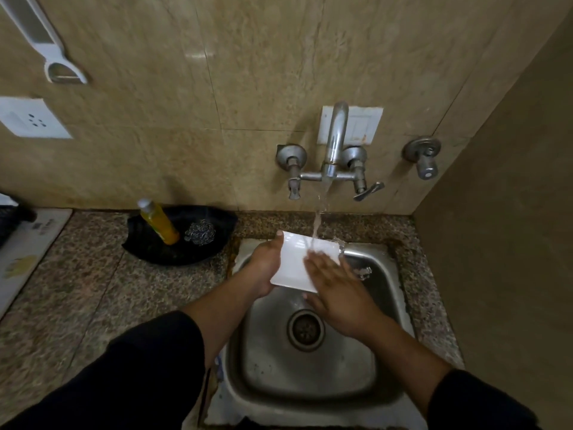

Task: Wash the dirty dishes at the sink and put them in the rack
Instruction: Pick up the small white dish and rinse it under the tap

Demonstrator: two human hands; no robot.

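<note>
A white square plate [294,262] is held above the steel sink [310,367], under the stream of water [319,218] running from the wall tap [333,150]. My left hand [266,268] grips the plate's left edge, thumb over its top corner. My right hand [338,290] lies flat on the plate's face with straight fingers, and water splashes around its fingertips. The sink's drain [305,328] is bare below the hands.
A yellow soap bottle [158,221] and a steel scrubber [200,232] sit in a black tray [173,252] on the granite counter [77,290] left of the sink. A board [24,252] lies at the far left. A side wall [511,243] stands close on the right.
</note>
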